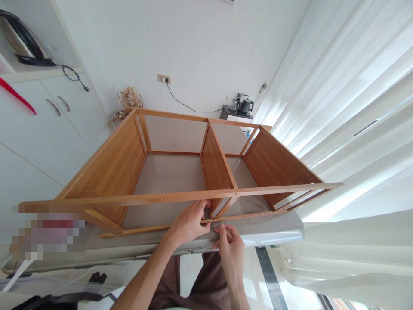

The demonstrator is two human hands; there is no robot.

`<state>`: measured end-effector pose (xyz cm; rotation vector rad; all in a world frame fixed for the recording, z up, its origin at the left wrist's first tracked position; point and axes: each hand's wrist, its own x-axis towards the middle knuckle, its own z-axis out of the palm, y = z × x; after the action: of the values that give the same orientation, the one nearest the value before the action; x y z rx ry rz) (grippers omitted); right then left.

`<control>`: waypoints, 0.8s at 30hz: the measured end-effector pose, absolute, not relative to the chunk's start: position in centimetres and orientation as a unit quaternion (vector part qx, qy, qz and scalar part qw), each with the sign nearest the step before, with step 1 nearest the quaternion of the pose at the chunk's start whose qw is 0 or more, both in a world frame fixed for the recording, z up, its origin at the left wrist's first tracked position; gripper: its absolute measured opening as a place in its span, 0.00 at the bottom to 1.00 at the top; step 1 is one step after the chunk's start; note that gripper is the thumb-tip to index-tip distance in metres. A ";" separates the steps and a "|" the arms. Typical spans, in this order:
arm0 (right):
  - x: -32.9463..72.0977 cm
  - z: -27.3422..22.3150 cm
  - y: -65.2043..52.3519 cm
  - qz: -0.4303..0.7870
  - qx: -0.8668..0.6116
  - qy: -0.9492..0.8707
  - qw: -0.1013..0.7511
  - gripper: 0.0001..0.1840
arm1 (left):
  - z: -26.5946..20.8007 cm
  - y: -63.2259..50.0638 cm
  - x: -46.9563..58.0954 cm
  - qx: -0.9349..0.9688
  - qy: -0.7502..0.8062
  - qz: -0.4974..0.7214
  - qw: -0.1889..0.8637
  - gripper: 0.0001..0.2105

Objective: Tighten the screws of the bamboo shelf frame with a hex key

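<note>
A wooden shelf frame (180, 197) lies across a grey surface, with side panels and a middle divider panel (219, 159). My left hand (192, 221) grips the near lower rail (148, 229) where it meets the divider; its fingertips curl inside the frame and the thumb presses the outside. Just to the right, my right hand (230, 243) pinches a small metal hex key (215, 226) against the outer face of this rail. Most of the key is hidden by my fingers. Screw heads show in the upper rail above my hands.
The padded grey table (274, 230) extends under the frame. White curtains (338, 129) hang on the right. A kettle (26, 38) stands in the left cabinet. A small stand (230, 114) with kettles is by the back wall, near dried stalks (130, 98).
</note>
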<state>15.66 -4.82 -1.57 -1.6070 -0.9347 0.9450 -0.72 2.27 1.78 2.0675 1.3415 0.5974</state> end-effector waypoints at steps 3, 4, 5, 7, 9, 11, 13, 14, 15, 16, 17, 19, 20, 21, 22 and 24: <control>15.5 -1.4 -4.9 0.380 -0.662 -0.393 0.512 0.27 | 1.9 2.3 -0.7 0.778 0.505 0.222 0.300 0.19; 15.4 -1.4 -4.8 0.383 -0.662 -0.387 0.516 0.27 | 1.9 2.3 -0.7 0.778 0.505 0.222 0.301 0.19; 15.4 -1.4 -4.8 0.386 -0.661 -0.380 0.520 0.27 | 1.9 2.3 -0.8 0.777 0.505 0.222 0.302 0.19; 15.5 -1.4 -4.8 0.391 -0.659 -0.371 0.525 0.28 | 1.9 2.3 -0.8 0.776 0.506 0.223 0.304 0.19; 15.7 -1.4 -4.8 0.385 -0.659 -0.374 0.526 0.27 | 1.7 2.3 -0.8 0.776 0.506 0.223 0.304 0.19; 15.8 -1.4 -5.0 0.366 -0.661 -0.391 0.526 0.26 | 1.7 2.3 -0.8 0.778 0.504 0.225 0.302 0.19; 16.0 -1.5 -5.2 0.338 -0.666 -0.422 0.513 0.25 | 1.6 2.3 -0.8 0.778 0.503 0.224 0.301 0.20; 16.1 -1.6 -5.3 0.324 -0.669 -0.443 0.501 0.25 | 1.6 2.3 -0.8 0.778 0.503 0.224 0.302 0.20; 16.1 -1.8 -5.4 0.309 -0.672 -0.466 0.486 0.25 | 1.7 2.3 -0.8 0.778 0.503 0.223 0.304 0.20; 16.2 -2.0 -5.5 0.293 -0.674 -0.489 0.471 0.25 | 1.7 2.3 -0.8 0.777 0.504 0.222 0.306 0.20; 16.2 -2.2 -5.5 0.277 -0.674 -0.509 0.457 0.24 | 1.8 2.3 -0.8 0.776 0.505 0.220 0.307 0.20; 16.3 -2.5 -5.6 0.249 -0.673 -0.543 0.436 0.24 | 1.9 2.3 -0.8 0.776 0.506 0.215 0.307 0.20; 16.3 -2.7 -5.6 0.236 -0.673 -0.556 0.427 0.23 | 1.9 2.3 -0.8 0.777 0.507 0.214 0.306 0.20; 16.4 -2.8 -5.6 0.225 -0.673 -0.566 0.419 0.22 | 2.0 2.3 -0.8 0.778 0.507 0.213 0.304 0.20; 16.4 -2.9 -5.6 0.215 -0.673 -0.576 0.412 0.22 | 2.0 2.3 -0.8 0.779 0.507 0.212 0.303 0.20; 16.4 -3.0 -5.6 0.196 -0.671 -0.594 0.398 0.22 | 2.0 2.3 -0.8 0.780 0.505 0.214 0.301 0.20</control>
<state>16.38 -5.58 -3.03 -1.6991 -1.5027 0.4972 -0.80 2.34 1.97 2.0685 1.3405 0.5669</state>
